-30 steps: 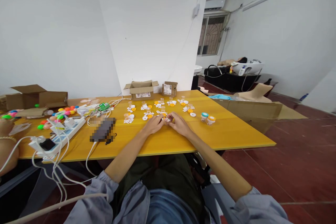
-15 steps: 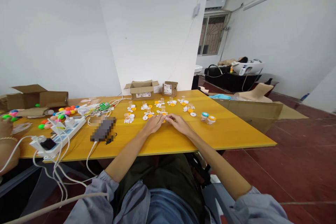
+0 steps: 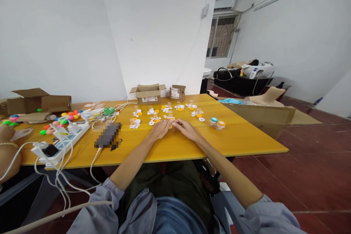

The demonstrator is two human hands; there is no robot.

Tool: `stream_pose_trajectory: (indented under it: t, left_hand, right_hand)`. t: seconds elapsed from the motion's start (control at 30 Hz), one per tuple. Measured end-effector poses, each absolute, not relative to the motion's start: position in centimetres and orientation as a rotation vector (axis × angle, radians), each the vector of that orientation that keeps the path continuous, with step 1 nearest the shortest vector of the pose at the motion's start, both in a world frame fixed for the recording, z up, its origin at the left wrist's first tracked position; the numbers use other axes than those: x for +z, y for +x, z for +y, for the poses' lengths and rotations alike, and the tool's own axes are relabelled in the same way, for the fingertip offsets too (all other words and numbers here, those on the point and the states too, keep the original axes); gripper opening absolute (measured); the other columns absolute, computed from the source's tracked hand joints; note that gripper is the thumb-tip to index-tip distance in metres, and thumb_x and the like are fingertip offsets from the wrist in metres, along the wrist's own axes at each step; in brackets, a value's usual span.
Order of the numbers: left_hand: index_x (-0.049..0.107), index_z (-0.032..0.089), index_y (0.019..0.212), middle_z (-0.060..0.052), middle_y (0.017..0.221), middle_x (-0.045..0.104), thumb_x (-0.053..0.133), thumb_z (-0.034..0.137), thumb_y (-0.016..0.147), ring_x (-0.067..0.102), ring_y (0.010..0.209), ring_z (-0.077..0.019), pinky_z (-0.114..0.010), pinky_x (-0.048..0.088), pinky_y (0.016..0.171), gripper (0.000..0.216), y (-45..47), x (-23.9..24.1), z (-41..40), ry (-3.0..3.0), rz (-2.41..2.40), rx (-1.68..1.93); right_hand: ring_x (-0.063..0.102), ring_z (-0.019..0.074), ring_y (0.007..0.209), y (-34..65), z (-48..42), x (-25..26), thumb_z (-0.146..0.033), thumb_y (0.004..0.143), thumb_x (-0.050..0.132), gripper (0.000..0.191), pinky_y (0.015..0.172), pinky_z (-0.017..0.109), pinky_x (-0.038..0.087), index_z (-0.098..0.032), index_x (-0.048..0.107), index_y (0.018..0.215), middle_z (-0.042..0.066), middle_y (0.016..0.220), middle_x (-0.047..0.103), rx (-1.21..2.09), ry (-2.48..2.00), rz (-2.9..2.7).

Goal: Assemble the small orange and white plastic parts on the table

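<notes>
My left hand (image 3: 161, 129) and my right hand (image 3: 187, 130) are over the yellow table (image 3: 214, 144), fingertips almost meeting. The fingers of both look pinched together; whatever they grip is too small or hidden to name. A bit of orange shows between them. Just beyond the fingertips, partly covered, lies a cluster of white cut-out pieces (image 3: 168, 117) with a clear cup (image 3: 170, 113). Left of my left hand are a white ring-shaped disc (image 3: 151, 123) and an orange lid (image 3: 156, 120). To the right of my right hand lie another white disc (image 3: 202, 119) and an orange lid (image 3: 199, 115).
Two lidded jars, one teal-topped (image 3: 214, 121) and one orange-topped (image 3: 220, 125), stand at the right. Cardboard boxes (image 3: 148, 94) line the wall. Leftward are a blurred dark device (image 3: 108, 135), a power strip (image 3: 70, 140) with cables, coloured balls and another person's arm (image 3: 9, 157).
My right fingers have shifted very slightly, with the fingertips a little further apart from the left ones. My arms and the things on the table stay in place.
</notes>
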State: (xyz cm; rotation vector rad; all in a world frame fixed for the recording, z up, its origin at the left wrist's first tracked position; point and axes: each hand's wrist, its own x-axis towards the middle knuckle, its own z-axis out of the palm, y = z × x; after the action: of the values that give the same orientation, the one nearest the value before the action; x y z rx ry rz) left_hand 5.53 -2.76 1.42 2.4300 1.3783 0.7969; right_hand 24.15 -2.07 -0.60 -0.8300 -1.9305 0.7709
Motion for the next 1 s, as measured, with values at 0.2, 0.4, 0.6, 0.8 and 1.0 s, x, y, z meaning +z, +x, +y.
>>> stream_pose_trajectory:
  t: [0.2,0.4,0.6,0.8,1.0]
  left_hand:
    - [0.065,0.024,0.089,-0.004,0.08,0.071,0.025,0.053,0.102,0.065,0.081,-0.0222,-0.033,0.049,0.08,0.051,5.43,1.1,-2.53,2.414,1.364,0.857]
    - [0.063,0.022,0.091,-0.005,0.081,0.071,0.024,0.048,0.103,0.066,0.084,-0.0225,-0.033,0.049,0.082,0.049,5.55,1.49,-2.8,2.442,1.374,0.781]
    - [0.063,0.023,0.09,-0.005,0.085,0.072,0.023,0.047,0.103,0.066,0.087,-0.0228,-0.033,0.048,0.083,0.048,5.7,1.55,-2.83,2.435,1.384,0.783]
    - [0.065,0.023,0.09,-0.004,0.083,0.072,0.023,0.049,0.103,0.066,0.088,-0.0226,-0.034,0.049,0.085,0.05,5.46,1.23,-2.52,2.444,1.341,0.787]
    - [0.063,0.023,0.09,-0.004,0.082,0.071,0.025,0.048,0.103,0.066,0.088,-0.0226,-0.034,0.049,0.085,0.048,5.42,1.04,-2.37,2.449,1.339,0.792]
  right_hand:
    - [0.062,0.0178,0.08,24.16,-1.88,-0.86,-0.051,0.08,0.069,0.033,0.075,0.033,0.053,-0.023,0.06,0.095,0.003,0.096,0.067,0.788,-0.81,-1.887]
    - [0.064,0.0194,0.075,24.1,-2.0,-0.77,-0.052,0.093,0.051,0.032,0.076,0.036,0.054,-0.022,0.062,0.09,0.002,0.079,0.068,0.856,-0.805,-1.956]
    - [0.064,0.0204,0.089,24.18,-1.87,-0.91,-0.045,0.08,0.07,0.031,0.08,0.036,0.054,-0.024,0.063,0.101,0.005,0.104,0.07,0.778,-0.776,-1.908]
    - [0.063,0.0183,0.074,24.18,-1.92,-0.88,-0.054,0.089,0.056,0.036,0.071,0.033,0.054,-0.022,0.065,0.102,0.003,0.084,0.069,0.886,-0.798,-1.923]
    - [0.064,0.0202,0.084,24.2,-2.04,-0.57,-0.048,0.082,0.066,0.031,0.078,0.035,0.053,-0.022,0.063,0.1,0.004,0.096,0.07,0.827,-0.774,-1.916]
